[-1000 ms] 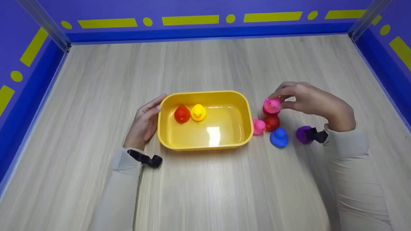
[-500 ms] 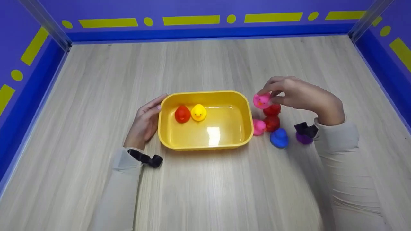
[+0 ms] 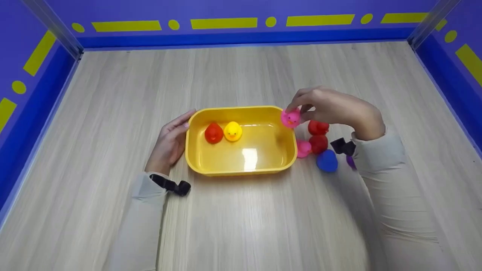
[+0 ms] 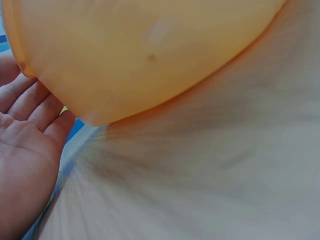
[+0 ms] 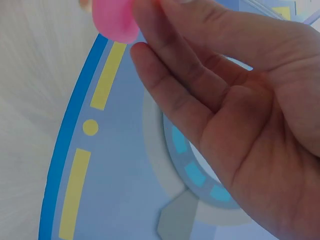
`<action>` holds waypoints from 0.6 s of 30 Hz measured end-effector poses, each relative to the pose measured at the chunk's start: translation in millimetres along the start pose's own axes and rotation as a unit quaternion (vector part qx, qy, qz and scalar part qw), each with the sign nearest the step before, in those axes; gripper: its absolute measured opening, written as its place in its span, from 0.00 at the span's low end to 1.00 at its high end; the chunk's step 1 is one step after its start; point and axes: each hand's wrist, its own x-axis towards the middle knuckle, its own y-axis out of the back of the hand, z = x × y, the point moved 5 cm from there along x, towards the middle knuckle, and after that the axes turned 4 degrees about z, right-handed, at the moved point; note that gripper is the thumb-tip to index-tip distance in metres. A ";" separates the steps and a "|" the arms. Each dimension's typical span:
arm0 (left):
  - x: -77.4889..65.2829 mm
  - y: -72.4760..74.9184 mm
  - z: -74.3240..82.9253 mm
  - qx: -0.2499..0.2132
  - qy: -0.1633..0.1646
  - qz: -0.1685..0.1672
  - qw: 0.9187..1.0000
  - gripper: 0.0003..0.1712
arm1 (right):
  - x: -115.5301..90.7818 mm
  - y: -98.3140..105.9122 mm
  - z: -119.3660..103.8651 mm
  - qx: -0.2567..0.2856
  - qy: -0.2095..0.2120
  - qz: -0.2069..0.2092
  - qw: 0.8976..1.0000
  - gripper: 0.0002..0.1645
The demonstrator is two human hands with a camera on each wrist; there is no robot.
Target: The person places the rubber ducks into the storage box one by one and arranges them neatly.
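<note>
My right hand [image 3: 329, 107] pinches a pink rubber duck [image 3: 291, 118] between thumb and fingers, above the right rim of the yellow bin [image 3: 241, 172]. In the right wrist view, the pink duck [image 5: 116, 20] shows at the fingertips. Against the bin's left wall rests my left hand [image 3: 169, 143], its fingers fairly straight; the left wrist view has this hand [image 4: 30, 135] beside the bin's side [image 4: 145, 60]. Inside the bin sit a red duck [image 3: 213, 133] and a yellow duck [image 3: 233, 131], side by side near its left end.
Right of the bin, on the table [image 3: 241, 222], stand another pink duck [image 3: 303, 149], two red ducks [image 3: 318, 127] and a blue duck [image 3: 327, 161]. A purple duck [image 3: 351, 162] is mostly hidden by the right sleeve [image 3: 391, 188]. Blue-purple walls [image 3: 226, 37] border the table.
The right hand has lifted the pink duck off the group and carried it left to the bin's edge, uncovering a red duck. My left hand and the bin stay put.
</note>
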 end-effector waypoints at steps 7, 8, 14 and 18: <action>1.2 -0.2 0.3 0.000 -0.001 -0.003 1.000 0.25 | 8.8 -3.4 -6.9 -0.010 -0.006 -0.014 1.000 0.18; 1.3 -0.1 0.2 -0.001 -0.001 -0.004 1.000 0.25 | 10.1 -3.8 -7.8 -0.009 -0.006 -0.015 1.000 0.17; 1.2 0.3 -0.3 -0.011 -0.001 -0.008 1.000 0.25 | 20.5 -7.1 -13.2 -0.009 -0.016 -0.032 0.999 0.18; 1.1 0.7 -0.7 -0.013 -0.003 -0.009 1.000 0.25 | 28.0 -9.0 -17.7 -0.017 -0.030 -0.050 0.998 0.19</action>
